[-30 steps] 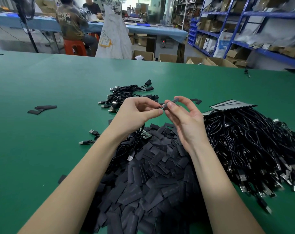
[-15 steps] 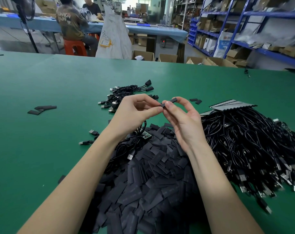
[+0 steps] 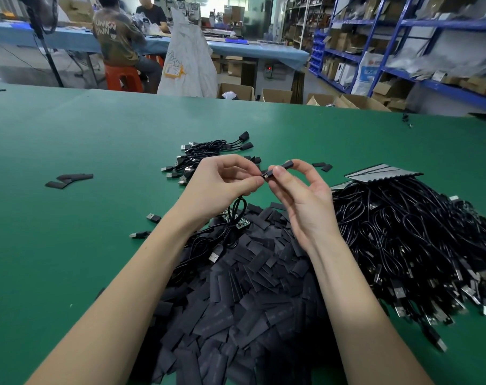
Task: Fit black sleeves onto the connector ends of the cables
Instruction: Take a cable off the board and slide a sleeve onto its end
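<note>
Green table (image 3: 69, 245); left hand (image 3: 222, 182) pinches connector (image 3: 265, 175), right hand (image 3: 297, 190) pinches sleeve (image 3: 285, 165); slight misalignment could buckle sleeve or slip grip.

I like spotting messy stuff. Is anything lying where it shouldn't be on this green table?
A few black sleeves lie by themselves at the far left of the table, well away from the big sleeve pile. Two loose connectors also sit apart, left of the pile.

I've lifted my left hand (image 3: 222, 184) and right hand (image 3: 300, 195) slightly higher above the bench (image 3: 69, 245). The sleeve (image 3: 285, 165) in my right fingers now sits further along the connector (image 3: 265, 175), covering more of it.
</note>
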Available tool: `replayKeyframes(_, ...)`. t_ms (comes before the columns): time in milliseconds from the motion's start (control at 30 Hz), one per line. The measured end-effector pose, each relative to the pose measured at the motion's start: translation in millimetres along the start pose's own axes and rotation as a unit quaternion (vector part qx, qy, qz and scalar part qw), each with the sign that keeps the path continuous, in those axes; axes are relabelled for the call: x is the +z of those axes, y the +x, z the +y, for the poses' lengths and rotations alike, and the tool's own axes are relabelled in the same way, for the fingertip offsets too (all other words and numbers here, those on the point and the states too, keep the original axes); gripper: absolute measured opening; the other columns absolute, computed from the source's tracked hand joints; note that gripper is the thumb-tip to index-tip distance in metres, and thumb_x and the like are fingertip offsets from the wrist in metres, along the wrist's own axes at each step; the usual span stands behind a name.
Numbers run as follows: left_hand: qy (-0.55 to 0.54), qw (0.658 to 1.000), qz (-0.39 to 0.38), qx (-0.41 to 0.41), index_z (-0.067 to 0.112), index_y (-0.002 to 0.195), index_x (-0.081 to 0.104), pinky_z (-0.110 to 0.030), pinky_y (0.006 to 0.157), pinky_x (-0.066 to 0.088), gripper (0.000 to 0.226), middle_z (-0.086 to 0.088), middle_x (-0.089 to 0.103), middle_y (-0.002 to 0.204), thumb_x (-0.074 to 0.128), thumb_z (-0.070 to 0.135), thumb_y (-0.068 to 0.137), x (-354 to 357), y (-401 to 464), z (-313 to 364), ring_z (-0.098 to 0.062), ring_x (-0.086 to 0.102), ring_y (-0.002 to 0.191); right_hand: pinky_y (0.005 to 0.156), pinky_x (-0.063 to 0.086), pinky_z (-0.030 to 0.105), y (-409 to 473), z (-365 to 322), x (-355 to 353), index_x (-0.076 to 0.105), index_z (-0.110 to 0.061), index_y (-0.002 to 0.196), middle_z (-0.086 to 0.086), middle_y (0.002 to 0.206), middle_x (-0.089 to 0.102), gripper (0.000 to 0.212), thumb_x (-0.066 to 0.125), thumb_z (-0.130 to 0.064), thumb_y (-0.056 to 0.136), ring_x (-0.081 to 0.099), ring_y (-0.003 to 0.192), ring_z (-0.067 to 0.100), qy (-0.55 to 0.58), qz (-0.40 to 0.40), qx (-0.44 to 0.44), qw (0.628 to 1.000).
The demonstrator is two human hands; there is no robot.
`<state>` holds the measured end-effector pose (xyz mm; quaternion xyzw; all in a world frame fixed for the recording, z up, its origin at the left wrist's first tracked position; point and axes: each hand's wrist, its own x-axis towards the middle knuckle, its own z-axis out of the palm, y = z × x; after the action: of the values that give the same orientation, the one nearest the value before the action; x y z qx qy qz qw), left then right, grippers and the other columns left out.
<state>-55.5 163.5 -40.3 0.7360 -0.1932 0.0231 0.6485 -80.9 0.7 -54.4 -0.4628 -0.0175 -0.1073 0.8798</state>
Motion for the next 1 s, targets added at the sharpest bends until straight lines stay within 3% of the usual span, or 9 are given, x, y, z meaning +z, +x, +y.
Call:
replayKeyframes(133,-0.003,1.000,-0.004,0.003,0.013,0.085,0.074,-0.019,0.069,0.054,0.011,-0.002,0.073,0.073,0.079,0.003,0.084,-0.2,-0.3,0.5,-0.010,0.066,0.066,0.077,0.058,0.021,0.5,1.0,-1.5,0.059,-0.011,0.107,0.012,0.092,0.078,0.030,0.075,-0.003,0.083,0.075,0.090,0.017,0.001,-0.003,0.006,1.000)
replayKeyframes(400,-0.012,1.000,-0.005,0.006,0.016,0.085,0.075,-0.019,0.071,0.055,0.013,-0.003,0.074,0.075,0.080,0.004,0.084,1.2,-0.7,0.9,-0.013,0.068,0.069,0.076,0.058,0.020,1.2,-2.2,-3.4,0.059,-0.011,0.103,0.011,0.092,0.078,0.039,0.080,-0.014,0.070,0.075,0.088,0.016,-0.004,-0.012,0.018,1.000)
replayKeyframes(667,-0.008,1.000,-0.016,0.019,0.014,0.087,0.076,-0.017,0.071,0.053,0.013,0.002,0.076,0.076,0.080,0.003,0.083,-0.7,-0.9,0.3,-0.008,0.070,0.072,0.077,0.058,0.021,-1.0,-2.3,-1.8,0.060,-0.008,0.104,0.011,0.092,0.077,0.024,0.073,-0.003,0.085,0.075,0.089,0.017,-0.006,-0.018,0.047,0.999)
replayKeyframes(833,-0.032,0.999,-0.007,0.006,0.013,0.086,0.076,-0.018,0.068,0.053,0.011,-0.004,0.075,0.074,0.080,0.003,0.083,-2.4,-1.1,0.0,-0.011,0.068,0.068,0.076,0.058,0.021,-2.9,-1.1,2.2,0.060,-0.010,0.103,0.012,0.093,0.077,0.021,0.071,-0.001,0.088,0.075,0.088,0.018,-0.014,-0.014,0.034,0.999)
replayKeyframes(1000,-0.083,0.996,0.006,-0.012,0.007,0.093,0.064,-0.023,0.070,0.054,0.018,-0.010,0.075,0.077,0.077,-0.001,0.084,3.7,0.7,-1.2,-0.017,0.064,0.067,0.075,0.058,0.023,-4.9,1.4,7.1,0.062,-0.017,0.114,0.014,0.093,0.078,0.032,0.073,-0.003,0.088,0.074,0.085,0.018,-0.037,0.009,-0.032,0.999)
